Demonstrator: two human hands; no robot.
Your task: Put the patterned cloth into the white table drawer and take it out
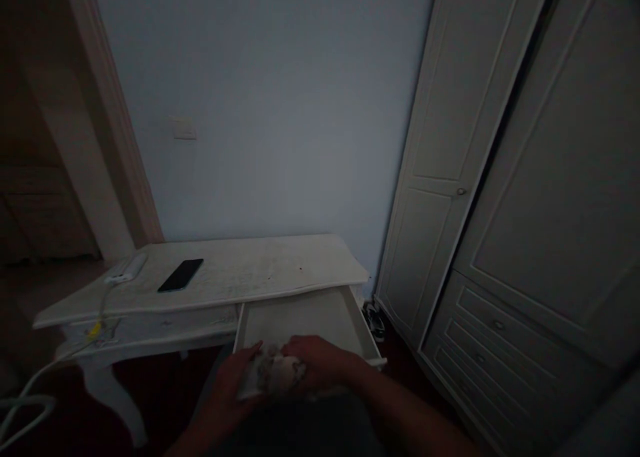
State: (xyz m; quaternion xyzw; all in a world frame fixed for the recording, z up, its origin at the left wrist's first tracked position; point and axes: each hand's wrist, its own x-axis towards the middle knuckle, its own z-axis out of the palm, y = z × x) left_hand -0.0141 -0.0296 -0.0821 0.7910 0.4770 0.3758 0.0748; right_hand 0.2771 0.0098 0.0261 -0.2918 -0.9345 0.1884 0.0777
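Observation:
My left hand [233, 387] and my right hand [317, 364] are close together at the front of a pulled-out white drawer [305, 314]. Between them is a small whitish bundle [280, 373] with darker marks, like a crumpled cloth or wrapper; dimness and blur hide its exact kind. My left thumb and fingers grip its left side. The fingers of my right hand curl over its right side. The bare bottom of the drawer shows behind both hands.
On the white table [260, 260] lie a black phone [181, 275] and a white power strip [127, 268], its cable hanging at the left. Dark shoes [374, 320] stand on the floor right of the drawer. A tall white wardrobe [440, 137] borders the right side.

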